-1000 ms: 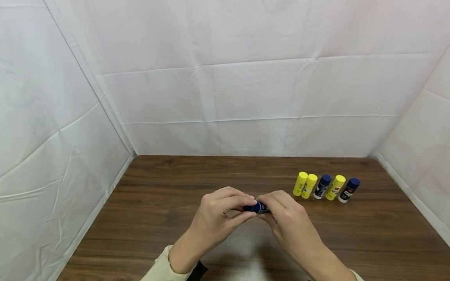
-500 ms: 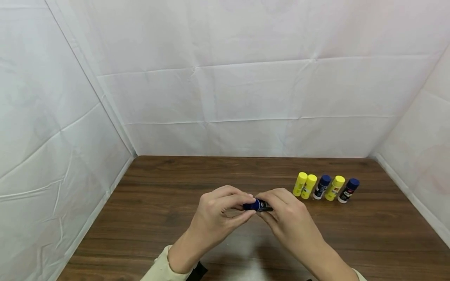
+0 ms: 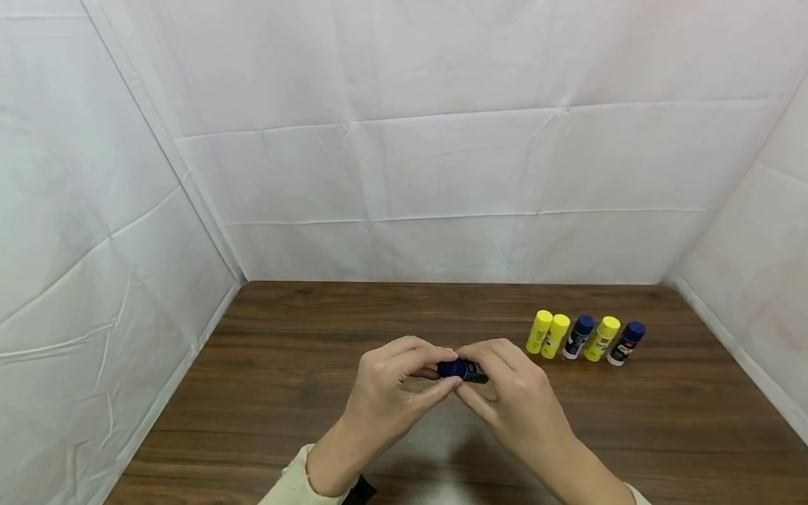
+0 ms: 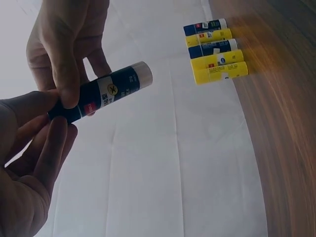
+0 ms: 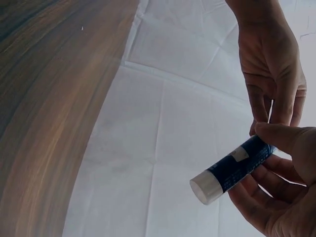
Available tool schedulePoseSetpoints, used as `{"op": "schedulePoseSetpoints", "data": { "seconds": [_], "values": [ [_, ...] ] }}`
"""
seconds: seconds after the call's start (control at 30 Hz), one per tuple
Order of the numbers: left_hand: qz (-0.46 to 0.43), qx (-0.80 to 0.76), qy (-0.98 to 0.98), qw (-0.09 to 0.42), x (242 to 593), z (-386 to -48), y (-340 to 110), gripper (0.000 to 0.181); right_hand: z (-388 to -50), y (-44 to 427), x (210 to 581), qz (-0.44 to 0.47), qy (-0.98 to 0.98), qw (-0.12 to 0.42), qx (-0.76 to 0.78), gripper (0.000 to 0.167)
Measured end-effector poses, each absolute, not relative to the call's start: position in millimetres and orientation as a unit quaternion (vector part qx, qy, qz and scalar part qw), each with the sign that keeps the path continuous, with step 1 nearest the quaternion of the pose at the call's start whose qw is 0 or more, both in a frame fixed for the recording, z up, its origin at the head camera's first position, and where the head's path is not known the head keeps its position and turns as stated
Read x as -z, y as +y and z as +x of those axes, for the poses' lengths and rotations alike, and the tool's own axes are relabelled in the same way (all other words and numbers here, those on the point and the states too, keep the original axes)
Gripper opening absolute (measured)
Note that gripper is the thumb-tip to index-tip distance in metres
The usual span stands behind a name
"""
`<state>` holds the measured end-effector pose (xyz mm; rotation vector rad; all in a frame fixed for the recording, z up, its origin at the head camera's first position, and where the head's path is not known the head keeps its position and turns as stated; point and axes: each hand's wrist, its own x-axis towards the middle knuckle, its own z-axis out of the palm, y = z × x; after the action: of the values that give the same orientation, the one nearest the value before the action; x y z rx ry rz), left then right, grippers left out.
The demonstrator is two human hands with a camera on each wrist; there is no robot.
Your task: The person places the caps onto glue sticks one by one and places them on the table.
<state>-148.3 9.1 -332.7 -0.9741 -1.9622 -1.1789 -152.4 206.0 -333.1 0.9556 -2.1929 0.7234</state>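
Above the table, both hands hold one dark blue glue stick (image 3: 472, 372) with a white base (image 5: 206, 187). My left hand (image 3: 388, 382) pinches its blue cap end between thumb and fingertips. At the body, near the cap, my right hand (image 3: 520, 386) holds it with thumb and fingers. In the left wrist view the glue stick (image 4: 116, 89) lies tilted, its white end pointing away from the left hand. The cap looks to be on the body; part of it is hidden behind fingers.
Several glue sticks stand upright in a row at the back right: yellow ones (image 3: 539, 332) and blue-capped ones (image 3: 627, 344). They stand on a brown wooden table (image 3: 303, 337). White cloth walls (image 3: 442, 168) enclose the back and sides.
Both hands stay in nearly the same place with the glue stick between them. The right hand's fingers have shifted slightly on the body, and its thumb sits lower. The standing glue sticks have not moved.
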Motion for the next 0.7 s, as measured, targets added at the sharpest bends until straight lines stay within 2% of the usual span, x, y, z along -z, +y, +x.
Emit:
{"op": "schedulePoseSetpoints", "data": {
  "seconds": [0.13, 0.23, 0.33, 0.5, 0.6, 0.7],
  "values": [
    [-0.376, 0.408, -0.761, 0.337, 330, -152, 4, 0.029, -158, 208, 333, 0.360, -0.829, 0.325, -0.279, 0.032],
    [-0.362, 0.334, -0.789, 0.367, 326, -158, -6, 0.033, -167, 214, 332, 0.340, -0.834, 0.317, -0.296, 0.037],
    [-0.327, 0.249, -0.821, 0.396, 321, -163, -20, 0.037, -178, 223, 329, 0.295, -0.851, 0.281, -0.331, 0.035],
    [-0.284, 0.162, -0.855, 0.403, 314, -171, -46, 0.033, -199, 241, 320, 0.219, -0.884, 0.218, -0.350, 0.032],
    [-0.261, 0.127, -0.869, 0.400, 312, -173, -60, 0.032, -213, 251, 314, 0.199, -0.902, 0.180, -0.339, 0.029],
    [-0.232, 0.094, -0.893, 0.374, 313, -175, -69, 0.043, -227, 261, 308, 0.185, -0.919, 0.133, -0.323, 0.028]
  ]
}}
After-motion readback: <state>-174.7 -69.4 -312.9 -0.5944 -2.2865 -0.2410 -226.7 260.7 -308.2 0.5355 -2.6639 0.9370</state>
